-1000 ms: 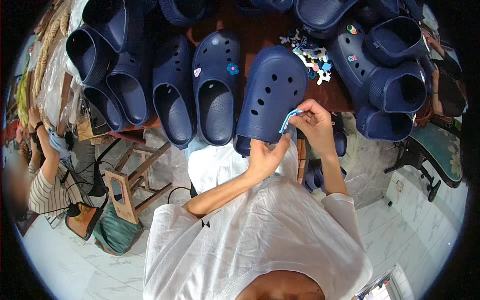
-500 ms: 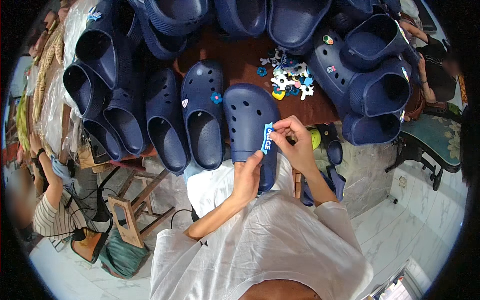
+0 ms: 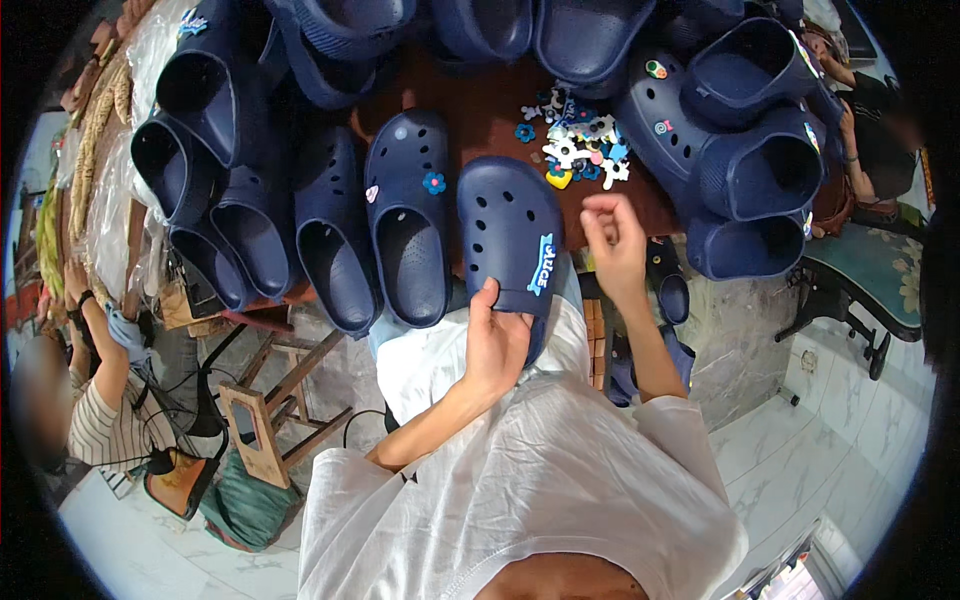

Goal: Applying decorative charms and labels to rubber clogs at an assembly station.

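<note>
A navy clog [image 3: 507, 215] stands upright in front of me, toe pointing away. My left hand [image 3: 497, 340] grips it near the opening, thumb on the outside and fingers inside. Along the clog's right side sits a blue and white word-shaped charm [image 3: 542, 265]; neither hand touches it. To the right of the clog, my right hand [image 3: 615, 238] is raised with loosely bent fingers and nothing visible in them. It is nearest to the pile of small shoe charms [image 3: 580, 142] in white, black, blue and yellow. Left of the held clog is another navy clog [image 3: 407, 220] with a flower charm [image 3: 433, 183].
Many navy clogs [image 3: 760, 170] ring the brown table [image 3: 490, 115]. Below it stand a wooden frame [image 3: 255, 440] at left and more clogs [image 3: 668, 285] at right. A person in a striped top [image 3: 105, 420] is at the left, another in black [image 3: 880, 150] at the right.
My right hand has let go of the charm and moved right and up, away from the clog. My left thumb has shifted off the charm. The clog has moved slightly away from me.
</note>
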`<state>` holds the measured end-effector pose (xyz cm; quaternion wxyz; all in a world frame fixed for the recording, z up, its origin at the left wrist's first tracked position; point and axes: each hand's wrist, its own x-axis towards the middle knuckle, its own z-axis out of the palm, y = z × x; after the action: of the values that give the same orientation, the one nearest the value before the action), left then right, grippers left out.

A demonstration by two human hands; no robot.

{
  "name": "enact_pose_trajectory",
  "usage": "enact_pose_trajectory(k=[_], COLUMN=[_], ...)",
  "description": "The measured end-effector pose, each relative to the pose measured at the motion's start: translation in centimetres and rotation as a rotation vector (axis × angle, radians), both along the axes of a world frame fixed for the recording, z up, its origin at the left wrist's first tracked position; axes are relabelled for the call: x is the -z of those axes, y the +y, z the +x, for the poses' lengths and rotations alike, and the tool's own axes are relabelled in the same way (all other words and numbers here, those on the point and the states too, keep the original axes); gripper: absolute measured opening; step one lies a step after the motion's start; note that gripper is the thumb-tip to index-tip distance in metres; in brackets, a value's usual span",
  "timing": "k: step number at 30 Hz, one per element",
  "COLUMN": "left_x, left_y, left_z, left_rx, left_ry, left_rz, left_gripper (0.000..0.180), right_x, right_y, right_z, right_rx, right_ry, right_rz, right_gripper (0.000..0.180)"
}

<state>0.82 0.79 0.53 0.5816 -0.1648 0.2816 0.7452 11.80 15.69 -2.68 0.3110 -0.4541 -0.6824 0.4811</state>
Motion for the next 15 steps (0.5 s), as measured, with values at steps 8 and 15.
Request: enact_pose_trajectory(k=[8,15], left_x=[0.0,-0.2], left_y=[-0.1,-0.1], left_z=[-0.1,-0.4], left_rx=[-0.002,0.006], left_ry=[0.02,0.048], left_rz=[-0.006,-0.001], left_gripper=[0.054,0.056], right_x=[0.1,0.9], right_y=[5.2,5.3], right_z=[-3.5,-2.4], right_rx=[-0.088,-0.152], right_ry=[-0.355,-0.335], right_rz=[0.639,0.548], right_gripper=[0.034,0.038])
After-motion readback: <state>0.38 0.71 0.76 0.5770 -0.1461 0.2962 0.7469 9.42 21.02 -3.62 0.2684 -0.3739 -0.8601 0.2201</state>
